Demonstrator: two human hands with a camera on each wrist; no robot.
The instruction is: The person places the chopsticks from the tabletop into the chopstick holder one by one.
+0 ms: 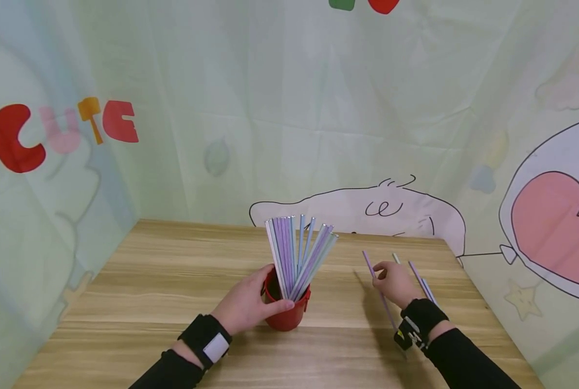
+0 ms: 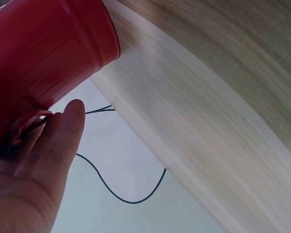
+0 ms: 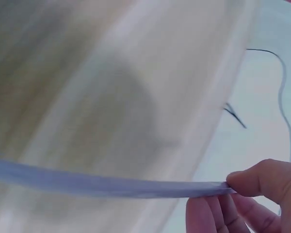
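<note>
Head view: our left hand (image 1: pixel 244 307) wraps its fingers round the red cup (image 1: pixel 286 316) of straws mid-table; our right hand (image 1: pixel 396 283) pinches a purple straw (image 1: pixel 378 286) just above the wooden table (image 1: pixel 148 281).

left hand (image 1: pixel 244 307) curled, right hand (image 1: pixel 395 283) pinching — arms forward

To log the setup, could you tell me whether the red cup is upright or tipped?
Upright. The cup stands on the table, straws fanning upward from it, the left hand gripping its side.
</note>
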